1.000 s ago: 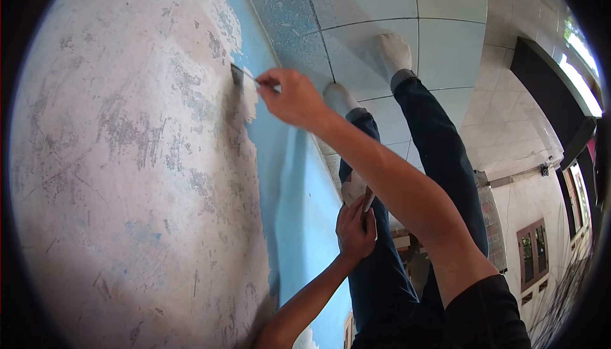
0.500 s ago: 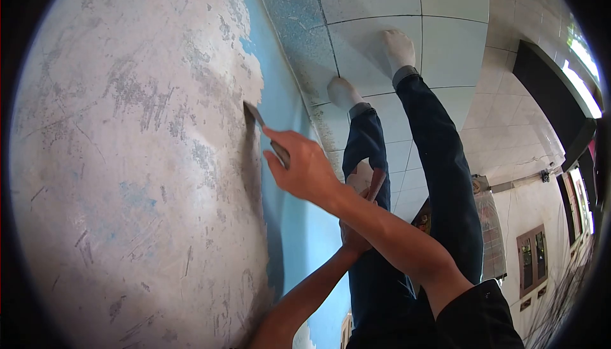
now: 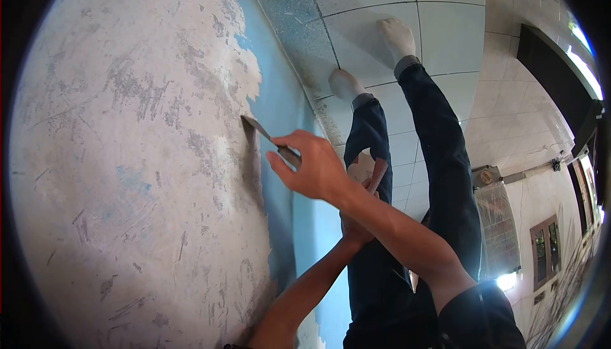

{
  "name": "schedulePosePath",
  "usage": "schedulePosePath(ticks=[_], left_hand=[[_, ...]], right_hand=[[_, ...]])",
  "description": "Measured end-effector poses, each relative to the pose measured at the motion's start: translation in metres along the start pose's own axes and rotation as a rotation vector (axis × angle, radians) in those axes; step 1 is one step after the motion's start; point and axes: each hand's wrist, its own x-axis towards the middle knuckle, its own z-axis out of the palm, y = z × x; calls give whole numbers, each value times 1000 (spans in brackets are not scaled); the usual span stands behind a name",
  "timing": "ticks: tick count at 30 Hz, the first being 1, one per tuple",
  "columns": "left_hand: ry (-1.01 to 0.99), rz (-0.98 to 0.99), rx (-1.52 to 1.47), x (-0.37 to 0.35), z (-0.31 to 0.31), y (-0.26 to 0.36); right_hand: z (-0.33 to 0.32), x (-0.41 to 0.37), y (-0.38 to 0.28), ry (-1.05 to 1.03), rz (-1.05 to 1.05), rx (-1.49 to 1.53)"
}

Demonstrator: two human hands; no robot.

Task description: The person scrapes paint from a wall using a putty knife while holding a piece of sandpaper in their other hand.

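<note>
My right hand (image 3: 315,167) is closed round the handle of a scraper (image 3: 256,125). The scraper's thin blade tip is at the wall (image 3: 146,152), on the pale, scuffed side close to the ragged border with the light blue paint (image 3: 280,101). Lower down, my left hand (image 3: 355,227) is closed on a folded sheet (image 3: 361,166), pale on one face with a reddish-brown fold. My right forearm crosses in front and hides part of this hand. The sheet overlaps my dark trouser leg.
My two feet (image 3: 399,37) stand on pale floor tiles (image 3: 449,34), dusted with paint flecks along the wall's foot. A dark bench-like slab (image 3: 554,82) lies at right. Beyond it are a wrapped, box-like object (image 3: 498,222) and a brown-framed window (image 3: 545,250).
My right hand and the scraper have moved slightly down in the view, the blade now more slanted. The left hand keeps the sheet. The whole view has shifted a little.
</note>
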Motion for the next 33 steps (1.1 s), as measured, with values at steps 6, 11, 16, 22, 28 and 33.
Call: schedulePosePath(ticks=[6,11,16,22,28,33], left_hand=[[-10,63,142,1,-2,-5],[44,93,125,-6,6,-24],[-45,94,281,-14,3,-30],[-36,79,232,-10,2,-28],[54,188,128,-1,-2,-12],[95,163,159,-9,3,-16]], right_hand=[[-1,16,9,44,-32,4],[3,13,12,48,1,31],[0,30,12,59,15,52],[-13,23,7,-41,54,34],[-13,10,10,-45,70,46],[-18,21,11,-40,115,13]])
